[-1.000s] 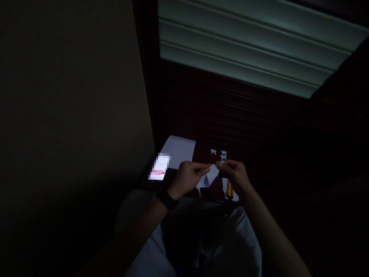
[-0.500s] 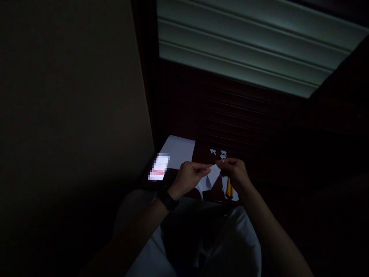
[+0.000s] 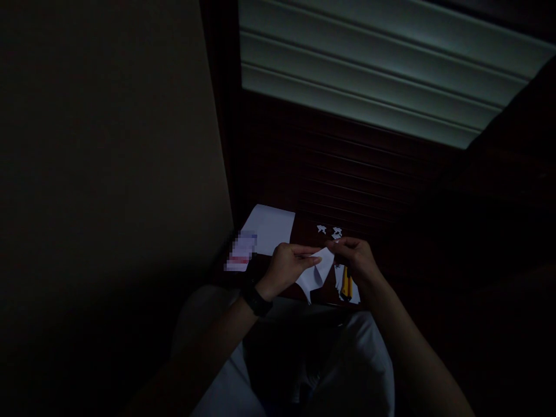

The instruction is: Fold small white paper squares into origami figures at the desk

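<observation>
A folded piece of white paper [image 3: 318,273] is held between both hands, its lower corner hanging down. My left hand [image 3: 287,263], with a dark watch on the wrist, pinches its upper left side between thumb and fingers. At its top right corner, the fingertips of my right hand [image 3: 354,255] are closed on it. Below my right hand, a yellow cutter [image 3: 346,285] lies on some white paper pieces [image 3: 355,295]. Small cut paper shapes [image 3: 321,229] lie beyond the hands, one group partly behind my right fingers.
A white sheet [image 3: 270,226] lies at the back left of the dark table [image 3: 304,229]. A blurred-out phone-like rectangle [image 3: 240,252] overlaps its lower left. Behind stands a slatted panel [image 3: 356,75]; a wall [image 3: 113,116] is at left.
The bright rectangle at left has dimmed. The held paper's lower corner has shifted slightly right, and both hands keep nearly the same grip.
</observation>
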`<action>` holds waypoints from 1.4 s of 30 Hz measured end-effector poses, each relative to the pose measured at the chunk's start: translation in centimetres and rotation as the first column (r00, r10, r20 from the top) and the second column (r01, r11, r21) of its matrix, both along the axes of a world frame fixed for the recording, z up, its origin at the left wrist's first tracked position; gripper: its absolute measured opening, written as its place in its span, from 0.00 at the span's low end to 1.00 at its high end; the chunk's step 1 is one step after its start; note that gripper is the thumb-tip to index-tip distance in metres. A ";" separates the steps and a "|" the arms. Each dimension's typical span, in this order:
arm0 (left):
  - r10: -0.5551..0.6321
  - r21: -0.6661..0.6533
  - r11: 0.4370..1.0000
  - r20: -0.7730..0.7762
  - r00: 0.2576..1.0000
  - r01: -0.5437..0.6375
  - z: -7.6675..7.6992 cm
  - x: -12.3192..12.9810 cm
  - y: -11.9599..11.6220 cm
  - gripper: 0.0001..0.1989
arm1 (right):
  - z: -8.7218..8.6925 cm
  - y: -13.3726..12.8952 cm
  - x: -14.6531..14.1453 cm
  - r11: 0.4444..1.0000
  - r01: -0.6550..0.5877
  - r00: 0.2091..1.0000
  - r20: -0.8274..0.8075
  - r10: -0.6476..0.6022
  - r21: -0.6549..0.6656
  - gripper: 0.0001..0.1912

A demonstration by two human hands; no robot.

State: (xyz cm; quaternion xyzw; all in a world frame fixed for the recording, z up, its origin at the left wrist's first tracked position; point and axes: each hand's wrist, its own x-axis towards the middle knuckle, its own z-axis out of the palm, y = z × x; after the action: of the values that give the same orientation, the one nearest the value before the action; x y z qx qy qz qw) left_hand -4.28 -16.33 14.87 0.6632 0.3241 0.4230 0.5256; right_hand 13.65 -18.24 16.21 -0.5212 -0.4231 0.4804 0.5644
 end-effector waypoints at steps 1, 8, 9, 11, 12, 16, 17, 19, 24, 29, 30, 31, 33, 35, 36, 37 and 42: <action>-0.002 0.006 1.000 0.003 1.000 0.002 0.0 0.0 0.0 0.15 | 0.1 0.0 0.0 1.000 -0.004 1.000 -0.002 0.004 0.000 0.11; 0.070 0.041 0.997 -0.026 0.997 -0.069 -0.6 0.2 0.1 0.15 | 0.4 -0.5 -0.4 0.999 -0.041 0.998 -0.046 0.040 -0.010 0.10; 0.079 0.041 0.996 -0.029 0.996 -0.078 -0.7 0.3 0.1 0.15 | 0.4 -0.5 -0.5 0.999 -0.048 0.998 -0.039 0.048 -0.004 0.10; 0.085 0.042 0.996 -0.035 0.996 -0.084 -0.9 0.4 0.1 0.15 | 0.3 -0.5 -0.5 0.998 -0.066 0.997 -0.032 0.066 -0.003 0.10; 0.087 0.043 0.995 -0.038 0.995 -0.085 -0.9 0.4 0.0 0.15 | 0.3 -0.5 -0.4 0.997 -0.071 0.997 -0.035 0.071 -0.005 0.10; 0.073 0.058 0.996 -0.023 0.997 -0.071 -0.8 0.5 -0.2 0.15 | 0.2 -0.4 -0.2 0.998 -0.063 0.996 -0.057 0.062 -0.017 0.11; 0.073 0.063 0.995 -0.016 0.997 -0.072 -0.8 0.5 -0.2 0.15 | 0.2 -0.3 -0.2 0.999 -0.051 0.997 -0.051 0.050 -0.018 0.12; 0.082 0.068 0.994 -0.008 0.997 -0.082 -0.9 0.5 -0.2 0.15 | 0.3 -0.3 -0.3 1.000 -0.021 1.000 -0.021 0.020 -0.018 0.12; 0.088 0.040 0.995 0.001 0.996 -0.088 -1.6 0.5 -0.1 0.15 | -0.1 -0.1 -0.3 0.999 0.041 0.998 0.052 -0.040 -0.013 0.14; 0.090 0.003 0.996 0.018 0.996 -0.090 -2.1 0.7 0.0 0.15 | -0.6 0.4 -0.3 0.997 0.066 0.998 0.019 -0.065 -0.047 0.14; 0.090 -0.005 0.996 0.021 0.996 -0.090 -2.1 0.7 0.1 0.15 | -0.7 0.5 -0.4 0.996 0.077 0.997 0.014 -0.076 -0.045 0.14; 0.096 -0.016 0.995 0.028 0.995 -0.096 -2.2 0.8 0.3 0.15 | -0.8 0.6 -0.5 0.996 0.082 0.997 0.014 -0.081 -0.042 0.14; 0.129 -0.056 0.990 0.051 0.990 -0.127 -2.4 0.8 0.6 0.15 | -1.1 0.8 -0.7 0.997 0.057 0.998 0.028 -0.056 -0.045 0.14; 0.182 -0.107 0.979 0.085 0.980 -0.173 -2.6 0.9 1.0 0.16 | -1.6 1.1 -0.9 0.998 0.009 0.998 0.068 -0.005 -0.055 0.16; 0.211 -0.133 0.971 0.103 0.972 -0.197 -2.8 0.9 1.2 0.16 | -2.0 1.2 -1.1 0.998 -0.011 0.995 0.096 0.017 -0.059 0.17; 0.236 -0.160 0.963 0.117 0.965 -0.216 -3.0 0.9 1.4 0.16 | -2.5 1.4 -1.2 0.998 -0.018 0.992 0.126 0.025 -0.057 0.18; 0.273 -0.246 0.942 0.159 0.949 -0.229 -4.8 1.0 2.6 0.16 | -4.9 2.8 -1.7 0.999 0.037 0.972 0.234 -0.033 -0.015 0.20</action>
State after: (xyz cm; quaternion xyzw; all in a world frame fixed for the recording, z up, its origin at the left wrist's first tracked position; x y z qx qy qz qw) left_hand -3.30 -13.74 10.03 0.5090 0.4001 0.5089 0.5673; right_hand 11.93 -15.43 11.28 -0.5866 -0.4728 0.4098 0.5142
